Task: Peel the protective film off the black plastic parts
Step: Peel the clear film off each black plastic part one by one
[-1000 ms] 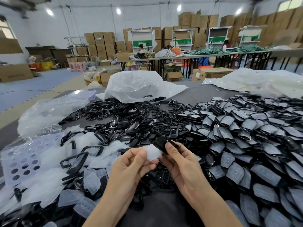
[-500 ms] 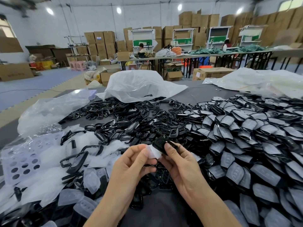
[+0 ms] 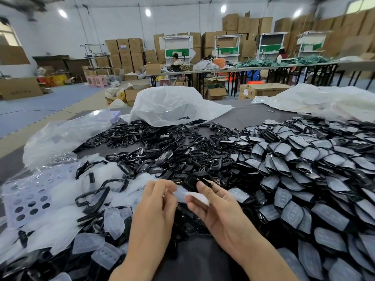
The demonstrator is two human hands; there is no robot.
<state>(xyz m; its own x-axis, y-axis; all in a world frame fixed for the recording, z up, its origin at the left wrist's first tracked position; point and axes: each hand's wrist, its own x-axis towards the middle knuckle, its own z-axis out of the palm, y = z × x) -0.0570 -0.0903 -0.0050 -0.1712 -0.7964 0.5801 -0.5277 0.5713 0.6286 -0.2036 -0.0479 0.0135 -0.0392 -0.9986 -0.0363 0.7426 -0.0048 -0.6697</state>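
My right hand (image 3: pixel 218 205) holds a small black plastic part (image 3: pixel 192 182) between thumb and fingers, just above the table's near middle. A translucent white film (image 3: pixel 190 196) hangs from the part across the gap between my hands. My left hand (image 3: pixel 156 201) pinches the film's left end with its fingertips. To the right spreads a big heap of black parts with film on them (image 3: pixel 304 165). A pile of bare black frames (image 3: pixel 162 151) lies ahead, and peeled films (image 3: pixel 60 226) litter the left.
A white plastic bag (image 3: pixel 172 106) lies at the back of the dark table (image 3: pixel 243 116), another bag (image 3: pixel 324 102) at the back right, and clear plastic wrap (image 3: pixel 65 136) at the left. A purple perforated sheet (image 3: pixel 26 197) lies at the far left. Cartons and work tables stand behind.
My left hand has pulled the film down and to the left, stretching it further off the black part. My right hand still holds the part in about the same place.
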